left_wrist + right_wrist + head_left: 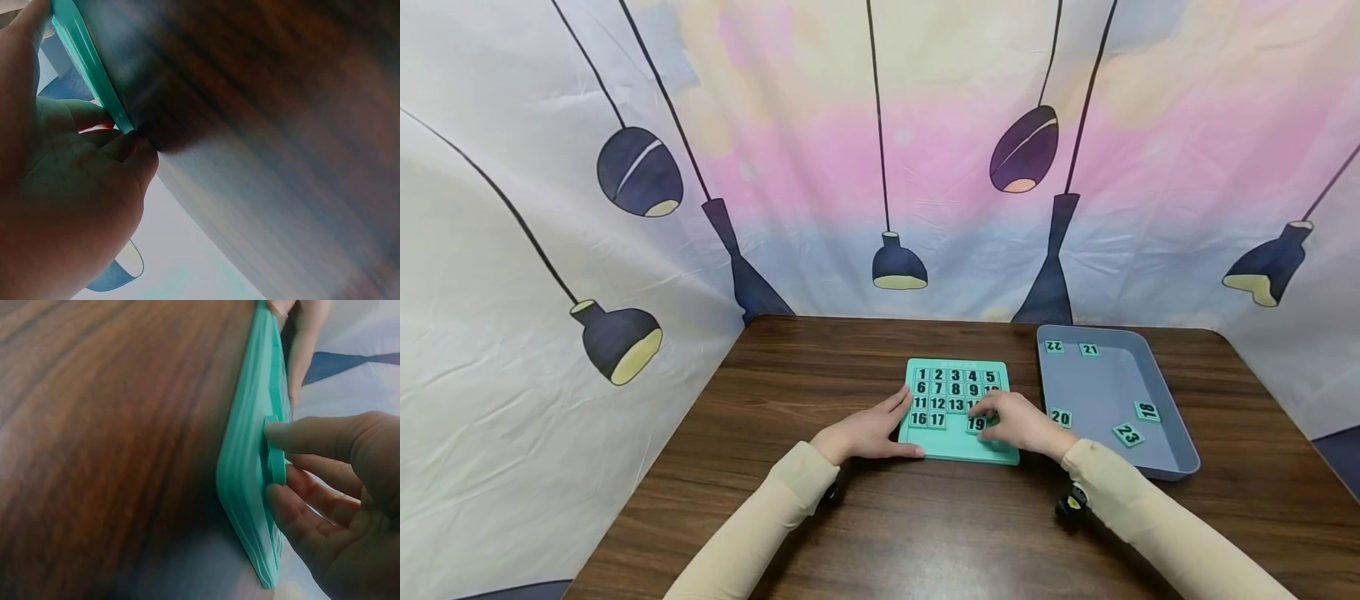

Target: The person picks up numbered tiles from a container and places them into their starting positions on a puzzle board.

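Observation:
A mint-green number board [958,450] lies flat on the wooden table with black-numbered tiles in its upper rows. Along its lower left corner rests my left hand [870,429], fingers on the left edge and thumb at the front edge. My right hand [1022,423] pinches the number tile 19 [976,425] between thumb and fingers, in the row of 16 and 17, with a gap left of it. The right wrist view shows this tile [277,467] edge-on, right at the board's surface. My right fingers partly hide tiles 10 and 14.
To the right stands a grey-blue tray [1101,383] with loose tiles, among them tile 22 [1054,347], tile 21 [1088,349], tile 20 [1060,418], tile 18 [1147,411] and tile 23 [1128,434]. A printed curtain [820,250] hangs behind the table [820,358].

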A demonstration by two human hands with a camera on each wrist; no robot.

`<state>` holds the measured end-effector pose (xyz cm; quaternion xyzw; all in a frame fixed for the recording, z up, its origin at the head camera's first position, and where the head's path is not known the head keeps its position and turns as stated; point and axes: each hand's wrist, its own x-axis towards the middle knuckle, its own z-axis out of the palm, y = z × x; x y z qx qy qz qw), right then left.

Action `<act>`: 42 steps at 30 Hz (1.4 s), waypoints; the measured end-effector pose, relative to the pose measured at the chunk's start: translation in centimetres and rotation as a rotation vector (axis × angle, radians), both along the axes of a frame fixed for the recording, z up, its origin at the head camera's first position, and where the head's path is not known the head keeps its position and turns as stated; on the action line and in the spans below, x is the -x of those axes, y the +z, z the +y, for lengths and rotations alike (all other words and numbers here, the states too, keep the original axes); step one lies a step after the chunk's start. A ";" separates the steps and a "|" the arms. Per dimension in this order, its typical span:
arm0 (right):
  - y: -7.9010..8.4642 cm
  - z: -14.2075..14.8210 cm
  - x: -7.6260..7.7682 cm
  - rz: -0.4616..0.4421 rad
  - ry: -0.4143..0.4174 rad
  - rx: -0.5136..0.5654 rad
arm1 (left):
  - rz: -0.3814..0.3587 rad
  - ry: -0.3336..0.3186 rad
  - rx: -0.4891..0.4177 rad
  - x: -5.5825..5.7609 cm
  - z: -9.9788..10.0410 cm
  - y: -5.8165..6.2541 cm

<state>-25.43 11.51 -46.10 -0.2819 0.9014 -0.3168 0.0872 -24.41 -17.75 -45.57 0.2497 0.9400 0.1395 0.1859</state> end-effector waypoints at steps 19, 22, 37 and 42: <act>-0.1 -0.5 -0.3 0.043 -0.045 -0.010 | 0.002 -0.008 -0.006 0.1 0.0 0.1; -0.1 -0.2 -0.3 0.038 -0.048 -0.006 | 0.000 -0.011 -0.008 -0.1 0.0 0.0; 4.3 8.9 0.7 0.092 -0.165 -0.035 | 0.011 -0.021 -0.009 0.0 -0.1 0.0; 5.1 13.3 0.9 0.112 -0.167 -0.099 | 0.015 -0.019 -0.004 -0.1 -0.1 0.1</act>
